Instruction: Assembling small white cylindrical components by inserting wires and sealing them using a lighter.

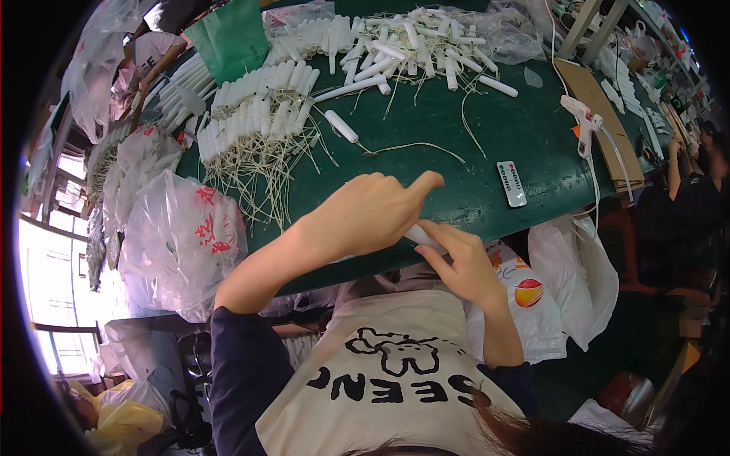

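Over the table's near edge, my hands meet at a short white plastic tube. My right hand pinches it between thumb and fingers. My left hand is closed around its other end, back of the hand up and one digit sticking out to the right. Most of the left fingers and that end of the tube are hidden. Beyond my hands lies a single white tube with a thin wire. A white remote control rests to the right of them.
Bundled wired tubes and a loose pile of tubes cover the far side of the green table. A white glue gun stands near cardboard at right. Plastic bags hang at left. Other people sit nearby.
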`<state>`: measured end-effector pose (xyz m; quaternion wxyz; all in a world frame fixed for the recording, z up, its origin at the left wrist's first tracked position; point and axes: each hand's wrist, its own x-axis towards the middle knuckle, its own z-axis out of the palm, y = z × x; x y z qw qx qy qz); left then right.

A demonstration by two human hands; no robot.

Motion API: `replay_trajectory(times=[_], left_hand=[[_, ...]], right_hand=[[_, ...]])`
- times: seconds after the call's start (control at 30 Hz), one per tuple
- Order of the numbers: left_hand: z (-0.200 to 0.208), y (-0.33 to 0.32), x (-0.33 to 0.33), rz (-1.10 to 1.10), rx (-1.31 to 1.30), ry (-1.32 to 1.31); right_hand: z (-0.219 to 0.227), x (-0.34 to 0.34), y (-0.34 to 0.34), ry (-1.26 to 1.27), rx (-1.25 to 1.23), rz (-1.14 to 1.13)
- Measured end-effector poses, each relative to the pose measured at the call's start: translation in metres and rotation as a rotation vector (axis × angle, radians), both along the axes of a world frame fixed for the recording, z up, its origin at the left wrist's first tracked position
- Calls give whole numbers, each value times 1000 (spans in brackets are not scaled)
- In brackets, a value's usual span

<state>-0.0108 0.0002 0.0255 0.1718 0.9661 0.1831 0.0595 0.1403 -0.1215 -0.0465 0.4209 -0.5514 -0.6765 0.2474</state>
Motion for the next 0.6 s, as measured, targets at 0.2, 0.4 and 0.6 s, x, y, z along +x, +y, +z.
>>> replay_trajectory(times=[0.2,0.4,0.6], left_hand=[[-3,21,8,91,-571,-204],[-71,47,-6,135,49,-279],[-94,44,-1,83,89,-248]], right_hand=[[-15,0,3,165,22,-64],[-17,9,-3,303,-50,-121],[-13,10,-3,309,-45,-160]])
